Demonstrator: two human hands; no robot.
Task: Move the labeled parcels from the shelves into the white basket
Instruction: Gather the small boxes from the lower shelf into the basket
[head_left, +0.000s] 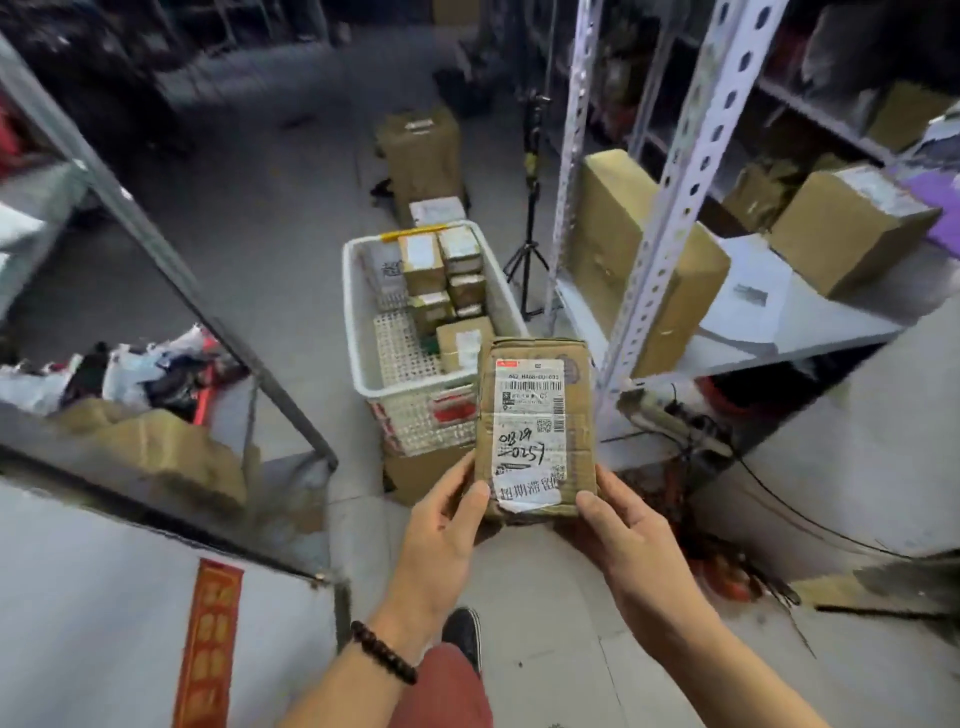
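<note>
Head view is showing both hands gripping one labeled parcel (535, 431) just on the near side of the white basket (349, 312), its far end overlapping the basket's near right corner. The left hand (441, 530) is clamping the parcel's lower left edge, thumb lying flat on the white label, the other fingers curling round behind. The right hand (628, 540) is taking the lower right corner, thumb pressing on the edge; its other fingers are going underneath, so I cannot tell how they are lying. The label is facing up, with barcodes and handwritten digits showing. Inside the basket, small parcels (441, 275) are sitting stacked along its right side and far end. Beyond the basket a tall brown box (421, 150) is standing on the floor. Right of the basket a black tripod (530, 249) is standing, and further right a perforated shelf upright (670, 197) is rising in front of a large carton (613, 244). A dark bead bracelet (382, 652) is circling the left wrist
</note>
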